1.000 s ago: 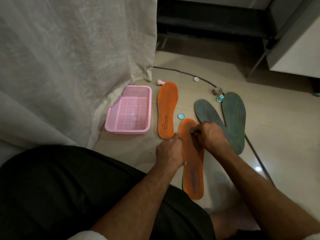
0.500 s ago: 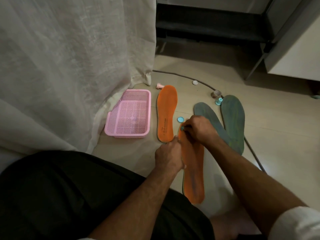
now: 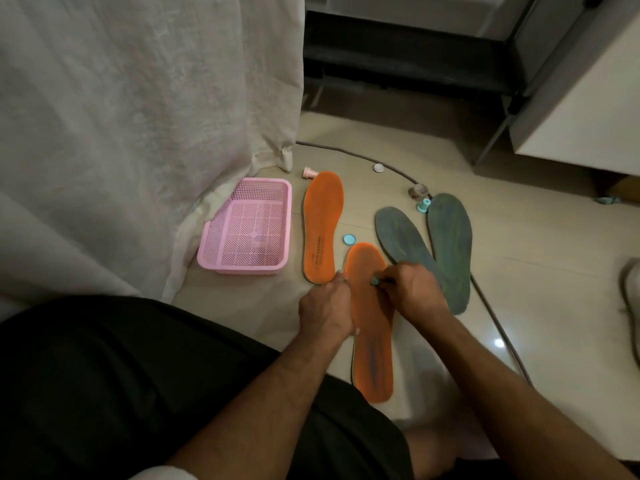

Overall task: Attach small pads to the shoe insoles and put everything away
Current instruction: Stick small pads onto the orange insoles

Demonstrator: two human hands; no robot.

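An orange insole (image 3: 372, 334) lies on the floor in front of me. My left hand (image 3: 327, 306) grips its left edge. My right hand (image 3: 410, 291) pinches a small teal pad (image 3: 374, 280) and holds it against the insole's upper half. A second orange insole (image 3: 322, 226) lies to the left, with a loose light-blue pad (image 3: 349, 239) beside it. Two grey-green insoles (image 3: 401, 237) (image 3: 450, 244) lie to the right, partly under my right hand.
A pink mesh basket (image 3: 280, 192) stands at the left against a white curtain (image 3: 138, 116). A pink cap (image 3: 309, 172), a white disc (image 3: 378, 167), a tape roll (image 3: 419, 190) and a teal spool (image 3: 424, 204) lie beyond the insoles. A cable (image 3: 491, 317) runs along the floor.
My right hand has moved the teal pad from the insole's toe tip down to its upper middle. The left hand stays on the insole's edge.
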